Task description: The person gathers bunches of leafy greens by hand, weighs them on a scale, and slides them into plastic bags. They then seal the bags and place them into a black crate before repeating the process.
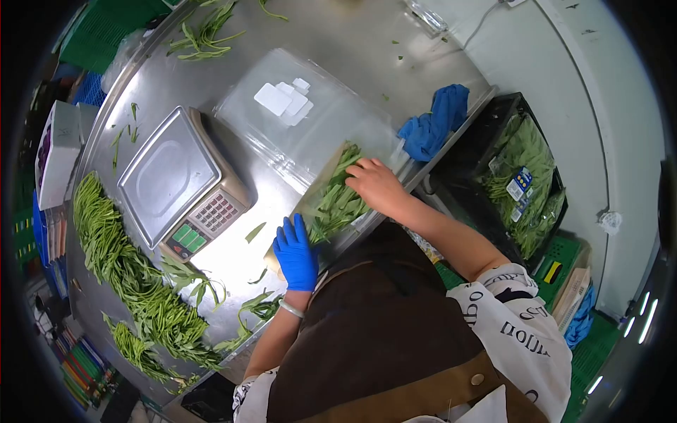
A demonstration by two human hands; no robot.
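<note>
A bunch of leafy greens lies in a clear plastic bag along the front edge of the metal table. My right hand, bare, has its fingers curled on the upper end of the bagged bunch. At the lower end is my left hand in a blue glove, its fingers stretched out against the bag's edge; its thumb is hard to make out. Just behind the bunch lies a stack of clear plastic bags with white labels on top.
A weighing scale stands left of the bag stack. Loose greens are heaped along the table's left side, more greens at the back. A blue cloth sits at the right corner, beside a black crate of packed greens.
</note>
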